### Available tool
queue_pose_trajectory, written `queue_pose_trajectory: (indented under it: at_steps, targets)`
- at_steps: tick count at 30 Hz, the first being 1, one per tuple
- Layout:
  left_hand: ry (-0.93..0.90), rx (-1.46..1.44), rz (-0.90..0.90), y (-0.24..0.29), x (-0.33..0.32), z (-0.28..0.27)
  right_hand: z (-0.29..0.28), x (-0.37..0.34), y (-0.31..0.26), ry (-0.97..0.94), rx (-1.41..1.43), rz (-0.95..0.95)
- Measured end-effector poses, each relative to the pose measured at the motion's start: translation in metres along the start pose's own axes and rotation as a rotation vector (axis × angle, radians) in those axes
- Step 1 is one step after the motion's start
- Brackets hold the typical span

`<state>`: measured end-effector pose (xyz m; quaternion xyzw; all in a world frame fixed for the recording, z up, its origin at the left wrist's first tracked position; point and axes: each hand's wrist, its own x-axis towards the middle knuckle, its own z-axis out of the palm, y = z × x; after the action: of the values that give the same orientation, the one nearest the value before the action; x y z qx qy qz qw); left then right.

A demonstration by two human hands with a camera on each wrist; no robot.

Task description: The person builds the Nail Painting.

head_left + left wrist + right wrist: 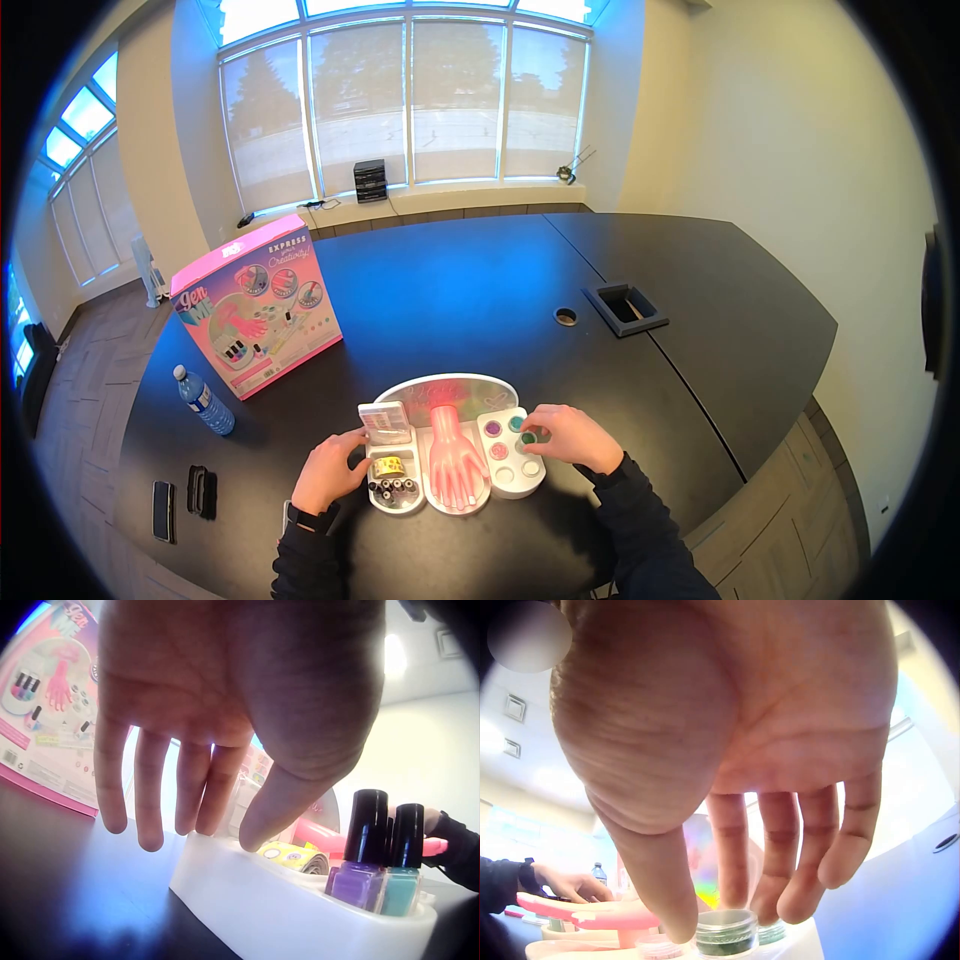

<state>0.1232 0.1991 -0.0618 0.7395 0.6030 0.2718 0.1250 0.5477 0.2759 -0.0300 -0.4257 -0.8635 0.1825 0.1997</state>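
Note:
On the table sits a white nail-art set (pixel 455 383) with a pink model hand (pixel 453 465) lying palm down in its middle. My right hand (pixel 572 438) pinches a small clear jar of dark green glitter (pixel 726 941) between thumb and fingers, low over the right-hand tray (pixel 517 483). Purple (pixel 493 428) and pink (pixel 499 451) glitter pots stand beside it. My left hand (pixel 331 470) is at the left tray, fingers straight along its outer side and thumb at the rim. That tray holds a yellow patterned roll (pixel 387 466) and several black-capped nail polish bottles (pixel 367 851).
The pink product box (pixel 258 305) stands at the back left, with a water bottle (pixel 204 402) in front of it. A phone (pixel 163 511) and a dark case (pixel 201 491) lie at the left. A square table opening (pixel 626 308) and a round cable hole (pixel 566 317) are farther right.

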Motion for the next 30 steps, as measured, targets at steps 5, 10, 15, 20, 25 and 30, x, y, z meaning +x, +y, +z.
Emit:
queue_pose_trajectory:
  at_steps: [5,10,15,20,25,30]
  targets:
    - [-0.003,0.000,-0.009,0.000,-0.001,0.000,0.005,0.001,0.001,-0.046,-0.016,0.006]
    - [-0.009,0.004,-0.012,-0.001,0.000,0.000,0.007,0.001,0.002,-0.072,-0.018,0.008]
    - [-0.014,0.037,0.000,0.002,0.000,-0.002,0.010,0.002,0.005,-0.084,-0.018,0.012]
    - [-0.012,0.032,-0.002,0.002,0.000,-0.002,0.012,0.002,0.006,-0.099,-0.026,0.028]
    - [-0.001,0.002,-0.005,0.000,-0.001,0.000,0.011,0.003,0.006,-0.107,-0.030,0.026]
    - [-0.012,-0.002,-0.019,0.002,0.000,-0.001,-0.003,0.000,0.007,-0.059,0.025,0.058]
